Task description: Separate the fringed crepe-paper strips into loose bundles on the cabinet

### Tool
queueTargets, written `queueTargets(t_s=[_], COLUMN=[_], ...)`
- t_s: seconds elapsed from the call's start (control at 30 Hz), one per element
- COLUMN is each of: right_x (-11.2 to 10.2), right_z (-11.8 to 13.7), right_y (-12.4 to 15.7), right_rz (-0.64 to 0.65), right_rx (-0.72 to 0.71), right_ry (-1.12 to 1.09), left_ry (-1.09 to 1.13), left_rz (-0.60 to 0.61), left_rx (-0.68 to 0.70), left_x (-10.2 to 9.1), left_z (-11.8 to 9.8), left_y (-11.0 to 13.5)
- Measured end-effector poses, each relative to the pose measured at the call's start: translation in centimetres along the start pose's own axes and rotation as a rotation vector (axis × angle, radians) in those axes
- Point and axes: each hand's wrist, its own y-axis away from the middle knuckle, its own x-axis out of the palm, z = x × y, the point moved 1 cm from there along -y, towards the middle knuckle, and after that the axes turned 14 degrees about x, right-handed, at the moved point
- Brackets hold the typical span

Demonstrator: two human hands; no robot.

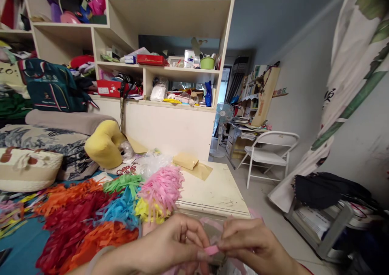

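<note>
Head view: left hand [174,242] and right hand [249,242] are meeting at the bottom centre of the frame, just in front of the near edge of the cream-white desk [215,190]. Both are pinching one small pink paper strip [212,250]. The left thumb and fingertips are closing on its left end, and the right fingertips are closing on its right end. The strip is lying flat between the two hands, clear of the desk surface. A translucent pink plastic bag [212,225] is showing directly behind the fingers, partly hidden by them.

Left of the hands, fringed paper bundles are lying heaped together and touching:
- fluffy pink fringed paper bundle [162,188], overhanging the desk's left edge
- yellow fringed bundle [146,212], just beneath it
- blue fringed bundle [120,210]
- green fringed bundle [123,182]
- dark red fringed bundle [69,222]
- orange fringed bundle [100,238], nearest the left wrist

Two flat brown paper envelopes [191,163] are resting at the desk's far edge, and crumpled clear plastic wrap [152,161] is lying beside them. A yellow U-shaped cushion [105,145] is sitting further left. A white folding metal chair [267,153] is standing well apart to the right, on the floor. Nothing is lying between the hands and the strip.
</note>
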Motion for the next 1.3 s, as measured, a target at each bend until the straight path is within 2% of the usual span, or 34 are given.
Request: queueTargets(t_s=[0.1,0.23,0.33,0.43,0.5,0.57,0.63,0.8,0.87,1.03,1.17,1.3], right_x=[1.1,2.9,3.9,4.6,5.2,5.6,5.9,5.8,5.6,3.9,2.1,0.9], right_z=[-1.4,-3.0,-4.0,-5.1,-5.8,-6.4,-7.0,-8.2,-8.9,-10.2,-10.5,-11.1], right_y=[-0.6,-1.7,-2.9,-4.4,-5.3,-6.2,-7.1,-9.8,-10.8,-13.1,-14.9,-16.8], right_rz=[-0.164,-0.377,-0.375,-0.193,-0.010,0.162,0.276,0.334,0.404,0.675,0.900,0.977], right_rx=[-0.143,-0.349,-0.312,-0.045,0.148,0.273,0.319,0.382,0.440,0.524,0.568,0.609], right_ry=[0.002,0.271,0.374,0.209,-0.027,-0.242,-0.359,-0.451,-0.495,-0.478,-0.282,-0.075], left_ry=[0.159,0.294,0.321,0.347,0.346,0.330,0.328,0.318,0.288,0.180,0.076,0.004], left_rz=[-0.107,-0.323,-0.390,-0.455,-0.508,-0.550,-0.568,-0.474,-0.466,-0.422,-0.269,-0.231], left_rx=[0.074,0.229,0.249,0.282,0.307,0.320,0.315,0.273,0.240,0.084,-0.074,-0.133], left_x=[-0.6,-1.6,-2.6,-4.0,-5.1,-6.2,-7.4,-9.6,-10.4,-11.8,-12.7,-14.1], left_z=[1.8,3.4,4.0,4.6,5.2,5.9,6.5,7.3,7.2,6.4,6.1,6.2], left_y=[-0.6,-1.0,-1.2,-1.5,-1.8,-2.2,-2.5,-2.8,-2.5,-2.1,-2.9,-4.3])
